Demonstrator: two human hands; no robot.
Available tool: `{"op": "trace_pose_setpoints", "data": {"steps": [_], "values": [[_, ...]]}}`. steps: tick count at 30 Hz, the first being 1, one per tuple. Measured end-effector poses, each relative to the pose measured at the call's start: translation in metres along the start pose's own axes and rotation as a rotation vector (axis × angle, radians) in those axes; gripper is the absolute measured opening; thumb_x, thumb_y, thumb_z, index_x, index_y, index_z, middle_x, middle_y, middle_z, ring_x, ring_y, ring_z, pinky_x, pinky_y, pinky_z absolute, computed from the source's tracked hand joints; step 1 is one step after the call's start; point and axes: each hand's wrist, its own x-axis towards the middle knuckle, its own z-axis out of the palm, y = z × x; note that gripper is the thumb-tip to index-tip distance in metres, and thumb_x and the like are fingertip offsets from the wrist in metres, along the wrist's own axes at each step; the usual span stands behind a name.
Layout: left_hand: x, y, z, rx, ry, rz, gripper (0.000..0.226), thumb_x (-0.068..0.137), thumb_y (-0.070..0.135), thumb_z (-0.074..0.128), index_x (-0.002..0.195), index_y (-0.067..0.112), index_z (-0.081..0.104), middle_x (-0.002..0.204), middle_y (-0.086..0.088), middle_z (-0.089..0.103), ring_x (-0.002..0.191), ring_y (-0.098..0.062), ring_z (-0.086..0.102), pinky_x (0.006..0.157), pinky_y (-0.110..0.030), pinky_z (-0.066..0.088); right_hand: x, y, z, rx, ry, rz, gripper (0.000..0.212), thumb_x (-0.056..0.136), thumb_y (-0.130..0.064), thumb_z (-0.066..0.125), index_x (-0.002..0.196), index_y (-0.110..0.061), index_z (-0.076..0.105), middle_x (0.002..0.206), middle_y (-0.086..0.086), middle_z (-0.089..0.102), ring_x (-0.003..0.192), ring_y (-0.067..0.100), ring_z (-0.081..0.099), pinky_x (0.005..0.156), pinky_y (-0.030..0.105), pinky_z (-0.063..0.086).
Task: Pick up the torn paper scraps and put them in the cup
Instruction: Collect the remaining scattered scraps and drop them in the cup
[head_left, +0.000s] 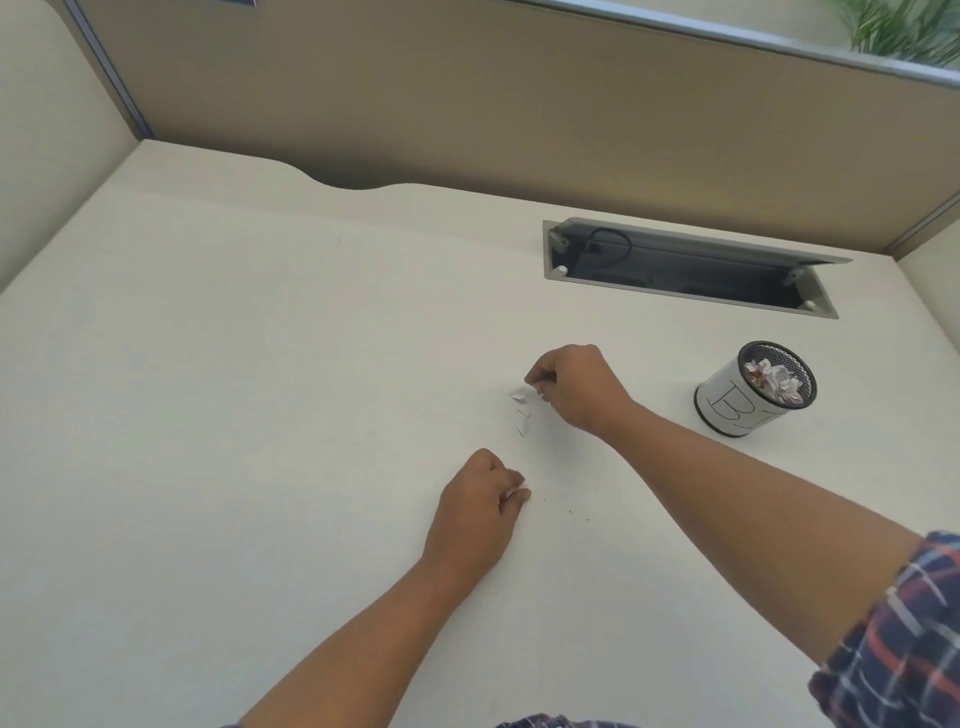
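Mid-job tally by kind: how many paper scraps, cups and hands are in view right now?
Hands: 2, left hand, right hand
Loose scraps: 3
Pinched scrap, in left hand: 1
Cup: 1
Total: 7

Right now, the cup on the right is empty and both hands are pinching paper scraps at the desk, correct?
Not quite: the head view shows the cup already holds crumpled paper. The rest stands: left hand and right hand each pinch scraps at the desk.
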Motion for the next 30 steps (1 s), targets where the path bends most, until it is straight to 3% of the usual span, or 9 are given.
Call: {"op": "trace_pose_setpoints", "data": {"steps": [5,9,13,15,20,22,24,27,30], "values": [[-0.003,0.002,0.004,0.104,-0.003,0.054,0.015,0.096,0.019,0.051,0.091,0.011,0.062,0.088,0.008,0.045,0.079,-0.012,0.048,0.071,-0.032,0.048,0.011,-0.001,0.008,-0.132,-0.134,-0.072,0.022,0.091,-0.013,0.059,0.107,-0.010,0.073,0.111,0.004,0.071,0.101,0.021,0.064,0.085,0.029,0.051],[-0.003,0.001,0.001,0.036,0.012,0.049,0.011,0.097,0.019,0.050,0.090,0.014,0.058,0.091,0.010,0.043,0.079,-0.011,0.048,0.072,-0.030,0.046,0.008,-0.002,0.006,-0.232,-0.323,-0.212,0.039,0.080,-0.037,0.072,0.116,-0.022,0.067,0.110,-0.005,0.060,0.095,0.014,0.058,0.082,0.030,0.050],[-0.004,0.000,0.002,0.016,0.030,0.045,0.011,0.096,0.019,0.051,0.088,0.015,0.057,0.090,0.010,0.043,0.075,-0.010,0.048,0.069,-0.029,0.046,-0.011,0.003,0.020,-0.386,-0.288,-0.422,0.017,0.090,-0.017,0.057,0.104,-0.017,0.066,0.101,0.002,0.060,0.090,0.022,0.056,0.073,0.037,0.050],[-0.005,0.000,0.002,0.007,0.043,0.040,0.010,0.096,0.018,0.051,0.088,0.017,0.056,0.089,0.010,0.043,0.072,-0.010,0.047,0.067,-0.030,0.046,-0.022,0.005,0.029,-0.453,-0.228,-0.483,0.018,0.087,-0.002,0.050,0.092,-0.010,0.065,0.090,0.006,0.060,0.080,0.028,0.055,0.066,0.040,0.049],[-0.006,0.003,0.000,-0.055,0.078,-0.026,0.010,0.098,0.017,0.047,0.091,0.021,0.053,0.090,0.013,0.045,0.074,-0.012,0.050,0.067,-0.031,0.046,-0.046,0.005,0.040,-0.553,-0.172,-0.375,0.021,0.073,0.010,0.049,0.066,-0.009,0.047,0.071,0.005,0.045,0.064,0.025,0.042,0.051,0.034,0.031],[-0.007,0.004,0.000,-0.064,0.102,-0.024,0.011,0.097,0.015,0.047,0.090,0.021,0.053,0.090,0.013,0.046,0.076,-0.012,0.051,0.067,-0.032,0.046,-0.049,0.006,0.041,-0.548,-0.176,-0.322,0.016,0.073,0.008,0.049,0.069,-0.007,0.051,0.075,0.006,0.053,0.066,0.026,0.049,0.052,0.034,0.038],[-0.008,0.005,0.000,-0.081,0.120,-0.040,0.014,0.097,0.013,0.047,0.087,0.021,0.052,0.089,0.013,0.047,0.075,-0.011,0.052,0.067,-0.035,0.048,-0.048,0.011,0.032,-0.380,-0.162,-0.169,0.013,0.074,0.001,0.055,0.076,-0.007,0.065,0.081,0.004,0.065,0.075,0.023,0.059,0.063,0.033,0.051],[-0.004,0.009,-0.001,-0.138,0.140,-0.098,0.018,0.096,0.011,0.047,0.083,0.024,0.050,0.089,0.014,0.048,0.071,-0.013,0.054,0.065,-0.041,0.052,-0.044,0.029,0.011,0.208,-0.128,0.203,0.009,0.069,-0.002,0.067,0.070,-0.009,0.073,0.076,-0.001,0.072,0.071,0.013,0.065,0.062,0.024,0.055],[0.002,0.021,-0.003,-0.156,0.116,-0.159,0.017,0.096,0.016,0.048,0.083,0.027,0.051,0.085,0.014,0.055,0.071,-0.017,0.057,0.067,-0.040,0.052,-0.054,0.047,-0.010,0.788,-0.114,0.417,0.007,0.071,0.009,0.070,0.074,0.003,0.071,0.081,0.009,0.072,0.077,0.019,0.067,0.070,0.025,0.060]]}}
